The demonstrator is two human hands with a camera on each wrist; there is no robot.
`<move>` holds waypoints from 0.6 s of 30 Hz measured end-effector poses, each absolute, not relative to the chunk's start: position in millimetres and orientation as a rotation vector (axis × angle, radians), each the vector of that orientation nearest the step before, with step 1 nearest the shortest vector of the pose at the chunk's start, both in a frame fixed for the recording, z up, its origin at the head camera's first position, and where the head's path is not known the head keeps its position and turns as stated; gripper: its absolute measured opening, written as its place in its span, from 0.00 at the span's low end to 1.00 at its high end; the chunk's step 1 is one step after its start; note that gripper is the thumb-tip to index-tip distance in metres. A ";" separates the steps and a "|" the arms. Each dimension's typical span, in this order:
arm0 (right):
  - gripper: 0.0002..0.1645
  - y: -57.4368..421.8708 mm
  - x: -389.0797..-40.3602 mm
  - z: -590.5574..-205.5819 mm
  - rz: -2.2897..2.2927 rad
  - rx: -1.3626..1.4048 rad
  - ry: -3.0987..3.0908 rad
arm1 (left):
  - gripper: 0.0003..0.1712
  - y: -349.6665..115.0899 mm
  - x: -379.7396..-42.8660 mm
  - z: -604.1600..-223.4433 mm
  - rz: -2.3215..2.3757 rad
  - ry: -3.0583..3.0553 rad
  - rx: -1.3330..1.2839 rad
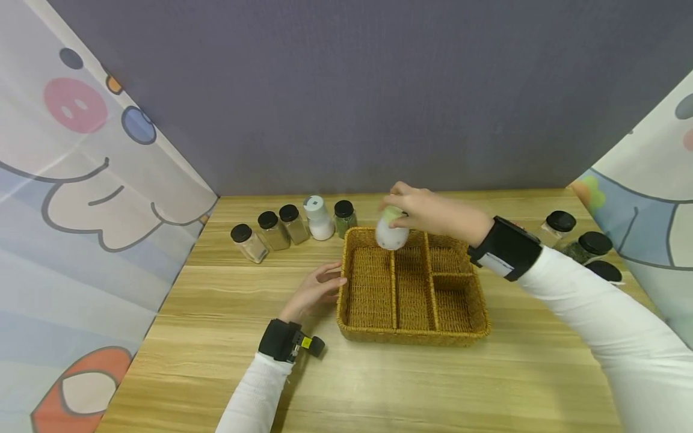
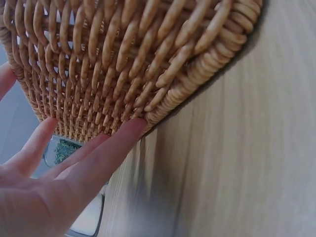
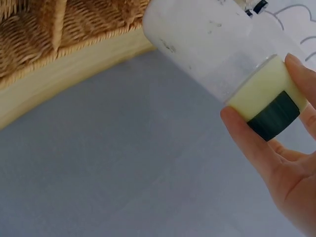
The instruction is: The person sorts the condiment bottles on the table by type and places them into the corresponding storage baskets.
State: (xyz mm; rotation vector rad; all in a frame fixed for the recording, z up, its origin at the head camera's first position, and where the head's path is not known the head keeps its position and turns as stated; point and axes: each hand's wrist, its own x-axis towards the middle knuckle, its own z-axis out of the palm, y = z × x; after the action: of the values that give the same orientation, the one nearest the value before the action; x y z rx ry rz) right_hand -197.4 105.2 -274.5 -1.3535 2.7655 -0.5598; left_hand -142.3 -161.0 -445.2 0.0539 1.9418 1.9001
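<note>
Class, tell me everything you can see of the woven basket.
The woven basket is golden brown, wicker-like, and rectangular with rounded corners and a thick rim. Dividers form four compartments: two long ones and, at the right, two short ones. It sits upright on the wood-grained table. The left hand touches its left side; a held jar hides part of its back.

Place: we identify a screened-off tabletop work area; we cannot tell what building houses it.
Table point(image 1: 216, 337): we see a wood-grain top.
Rear panel point(image 1: 379, 90): we see plain grey along the far edge.
Left curtain point(image 1: 32, 228), right curtain point(image 1: 649, 192): we note cartoon prints.
Jars point(image 1: 277, 238): we see kitchen-type containers either side of a divided basket point(image 1: 411, 337).
</note>
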 end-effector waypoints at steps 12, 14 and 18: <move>0.18 82.7 -199.3 -298.0 -0.577 -1.431 2.736 | 0.33 -160.6 -142.6 -444.5 1.898 1.905 0.022; 0.19 79.5 -199.2 -300.0 -0.582 -1.434 2.727 | 0.33 -160.6 -142.3 -443.0 1.890 1.906 0.017; 0.20 74.3 -198.9 -304.0 -0.559 -1.458 2.724 | 0.33 -159.5 -141.4 -440.8 1.887 1.915 0.008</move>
State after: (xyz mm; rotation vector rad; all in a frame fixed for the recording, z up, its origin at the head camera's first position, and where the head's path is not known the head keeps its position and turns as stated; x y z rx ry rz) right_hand -198.9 74.3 -304.0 -1.4578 2.7245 -0.5593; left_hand -141.4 -159.5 -440.8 0.0077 1.9148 1.8869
